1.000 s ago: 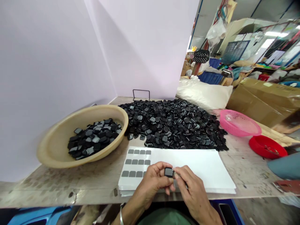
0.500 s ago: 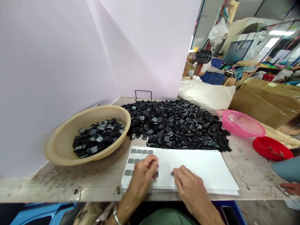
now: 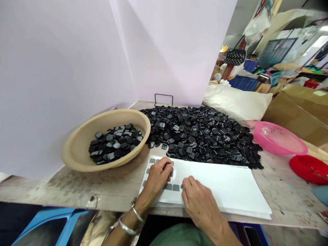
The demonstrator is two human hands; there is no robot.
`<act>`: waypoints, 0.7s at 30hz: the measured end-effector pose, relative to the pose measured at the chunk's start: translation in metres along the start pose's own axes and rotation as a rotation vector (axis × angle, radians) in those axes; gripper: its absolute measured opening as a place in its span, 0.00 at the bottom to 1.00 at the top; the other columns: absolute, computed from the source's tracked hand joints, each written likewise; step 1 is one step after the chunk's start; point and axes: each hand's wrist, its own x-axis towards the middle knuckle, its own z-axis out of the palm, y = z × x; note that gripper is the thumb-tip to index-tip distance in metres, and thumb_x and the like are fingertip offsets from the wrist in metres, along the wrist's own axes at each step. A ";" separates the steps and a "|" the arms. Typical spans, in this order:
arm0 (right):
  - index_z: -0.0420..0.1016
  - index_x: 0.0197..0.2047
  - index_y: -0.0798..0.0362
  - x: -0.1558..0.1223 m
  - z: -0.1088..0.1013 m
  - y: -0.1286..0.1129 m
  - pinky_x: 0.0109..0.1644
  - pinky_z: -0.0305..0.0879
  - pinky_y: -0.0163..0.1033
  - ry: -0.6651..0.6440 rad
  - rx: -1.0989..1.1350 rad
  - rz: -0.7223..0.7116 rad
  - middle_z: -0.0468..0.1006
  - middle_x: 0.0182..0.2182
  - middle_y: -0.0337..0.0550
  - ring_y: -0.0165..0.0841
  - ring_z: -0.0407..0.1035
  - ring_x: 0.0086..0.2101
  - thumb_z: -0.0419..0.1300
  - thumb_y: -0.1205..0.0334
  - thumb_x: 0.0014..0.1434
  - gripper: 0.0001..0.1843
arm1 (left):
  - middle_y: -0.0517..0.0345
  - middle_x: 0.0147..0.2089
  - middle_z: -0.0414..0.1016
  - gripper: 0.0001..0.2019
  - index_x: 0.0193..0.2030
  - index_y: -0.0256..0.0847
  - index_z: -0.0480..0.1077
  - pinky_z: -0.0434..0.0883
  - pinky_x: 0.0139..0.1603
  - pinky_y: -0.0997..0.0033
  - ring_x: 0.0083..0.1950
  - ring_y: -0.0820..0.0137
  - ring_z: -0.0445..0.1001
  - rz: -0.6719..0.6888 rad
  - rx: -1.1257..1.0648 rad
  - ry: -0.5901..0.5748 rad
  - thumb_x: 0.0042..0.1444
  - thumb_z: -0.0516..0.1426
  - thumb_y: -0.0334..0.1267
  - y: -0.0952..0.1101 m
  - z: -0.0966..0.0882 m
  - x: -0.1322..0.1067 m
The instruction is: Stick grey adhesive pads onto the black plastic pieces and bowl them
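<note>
Pale lilac panels (image 3: pixel 64 68) rise at the far and left sides of the scene, and below them stretches a worn, stained table (image 3: pixel 123 184). Across the far middle of this table spreads a broad pile of black pieces (image 3: pixel 202 140), some with light markings. At far right a brown cardboard box (image 3: pixel 294 112) stands, while on the left a wide cream basin (image 3: pixel 79 145) holds a heap of black and grey pieces (image 3: pixel 115 145). Near the person, between the pile and the table's near edge, lies a stack of white sheets (image 3: pixel 225 184), and a white sack (image 3: pixel 235 97) rests behind the pile toward the far right. Just beside the pile's right end is a pink basket (image 3: pixel 282 138), with a red bowl (image 3: pixel 307 167) nearer and to its right. Both hands are over the stack: the right hand (image 3: pixel 201 201) is low, its fingers bent and bunched with the thumb; the left hand (image 3: pixel 156 176) (two metal bangles (image 3: pixel 128 229) circle that wrist) is over the left part, fingers curled toward the thumb. Grey patches (image 3: pixel 176 187) sit in rows on the left part of the top sheet, several hidden by the left hand. A dark piece (image 3: pixel 167 165) shows partly between the left fingertips, mostly covered, and a small dark tip (image 3: pixel 181 186) pokes from the pinched right fingers, just right of the near row's last visible patch; what it belongs to cannot be told
</note>
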 end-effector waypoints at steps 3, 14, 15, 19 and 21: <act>0.63 0.36 0.48 -0.002 0.004 -0.002 0.32 0.54 0.41 0.003 0.003 -0.015 0.71 0.33 0.40 0.38 0.68 0.33 0.51 0.75 0.59 0.10 | 0.62 0.23 0.72 0.11 0.36 0.41 0.70 0.62 0.20 0.80 0.20 0.75 0.68 0.006 0.031 0.001 0.58 0.50 0.42 0.002 -0.003 -0.002; 0.63 0.32 0.51 -0.005 0.004 0.008 0.34 0.57 0.35 0.077 0.591 -0.094 0.69 0.29 0.38 0.31 0.65 0.29 0.49 0.65 0.62 0.07 | 0.63 0.20 0.70 0.11 0.34 0.38 0.69 0.60 0.17 0.79 0.17 0.76 0.64 -0.034 -0.109 -0.046 0.56 0.53 0.44 0.008 -0.008 -0.001; 0.63 0.32 0.51 -0.006 0.001 0.013 0.34 0.57 0.34 0.063 0.721 -0.079 0.68 0.28 0.37 0.30 0.64 0.29 0.49 0.63 0.63 0.07 | 0.63 0.19 0.69 0.12 0.35 0.37 0.69 0.60 0.17 0.79 0.17 0.76 0.63 -0.023 -0.132 -0.022 0.56 0.54 0.45 0.014 -0.015 -0.003; 0.65 0.31 0.51 -0.012 -0.004 0.030 0.31 0.56 0.33 0.052 0.973 0.083 0.64 0.25 0.35 0.30 0.59 0.27 0.50 0.55 0.63 0.12 | 0.60 0.29 0.74 0.14 0.46 0.41 0.70 0.68 0.27 0.75 0.27 0.72 0.70 0.225 0.067 0.496 0.59 0.53 0.46 0.053 -0.065 -0.004; 0.67 0.31 0.51 -0.014 -0.003 0.036 0.31 0.55 0.33 0.059 1.010 0.155 0.65 0.25 0.36 0.30 0.59 0.27 0.51 0.53 0.63 0.13 | 0.53 0.40 0.76 0.15 0.49 0.40 0.70 0.71 0.42 0.67 0.38 0.68 0.74 0.394 0.345 0.777 0.61 0.52 0.45 0.075 -0.089 0.002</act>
